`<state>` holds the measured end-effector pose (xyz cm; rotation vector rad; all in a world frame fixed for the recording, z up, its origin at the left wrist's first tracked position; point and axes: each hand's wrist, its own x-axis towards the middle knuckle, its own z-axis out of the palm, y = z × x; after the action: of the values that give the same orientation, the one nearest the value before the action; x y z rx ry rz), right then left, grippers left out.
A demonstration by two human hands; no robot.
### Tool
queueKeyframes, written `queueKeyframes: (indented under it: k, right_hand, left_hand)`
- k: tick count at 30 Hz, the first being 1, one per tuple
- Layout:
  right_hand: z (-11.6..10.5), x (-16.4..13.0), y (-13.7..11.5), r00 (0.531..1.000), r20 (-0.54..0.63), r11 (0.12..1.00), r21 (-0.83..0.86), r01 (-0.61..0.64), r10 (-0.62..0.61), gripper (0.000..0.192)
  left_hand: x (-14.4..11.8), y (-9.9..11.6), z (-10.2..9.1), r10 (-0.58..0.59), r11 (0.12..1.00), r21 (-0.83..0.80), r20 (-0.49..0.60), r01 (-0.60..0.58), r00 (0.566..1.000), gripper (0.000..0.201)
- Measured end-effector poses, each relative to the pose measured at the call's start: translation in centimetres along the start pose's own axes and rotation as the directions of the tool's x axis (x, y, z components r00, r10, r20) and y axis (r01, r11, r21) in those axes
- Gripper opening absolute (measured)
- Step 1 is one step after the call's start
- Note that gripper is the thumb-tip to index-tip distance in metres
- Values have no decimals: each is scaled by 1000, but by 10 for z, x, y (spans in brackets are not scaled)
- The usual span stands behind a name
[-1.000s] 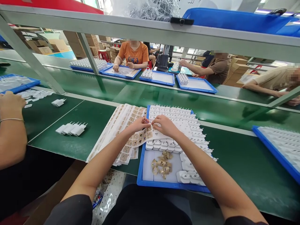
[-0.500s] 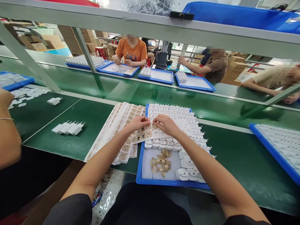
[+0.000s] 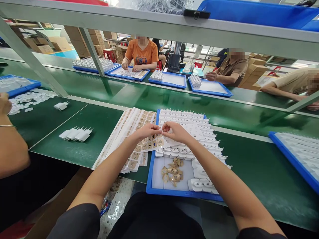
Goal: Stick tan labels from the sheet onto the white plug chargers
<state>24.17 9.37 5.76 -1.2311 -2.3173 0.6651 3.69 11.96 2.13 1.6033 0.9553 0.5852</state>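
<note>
Left hand (image 3: 149,130) and right hand (image 3: 174,131) nearly meet, fingertips together, over a label sheet (image 3: 151,145) stretching crosswise over the tray (image 3: 184,193), near both; whether either grip clamps it, I cannot tell.

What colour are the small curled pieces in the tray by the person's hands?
The curled pieces are brownish tan, seen best in the head view.

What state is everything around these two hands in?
Blue tray: partly filled
White plugs in the tray: mostly in rows
Tan scraps: loosely heaped
Sticker sheets: stacked unevenly, one overlapping the tray
Plugs left of the sheets: lying clustered
Left hand: fingers bent, grip unclear
Right hand: fingers curled, grip unclear
</note>
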Motion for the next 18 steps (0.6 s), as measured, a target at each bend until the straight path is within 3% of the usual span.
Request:
queueKeyframes:
  k: [11,15,18]
  right_hand:
    - [-10,-3,11,991,1,974,184,-135,137,18]
    - [-21,-13,14,967,-132,957,227,-183,216,22]
    - [-29,-28,4,944,-223,952,243,-187,243,18]
  left_hand:
    - [0,0,-1,25,991,137,-63,-16,998,39]
    - [-10,9,5,82,966,258,-232,-20,969,23]
    - [-32,26,25,210,932,358,-380,-66,901,37]
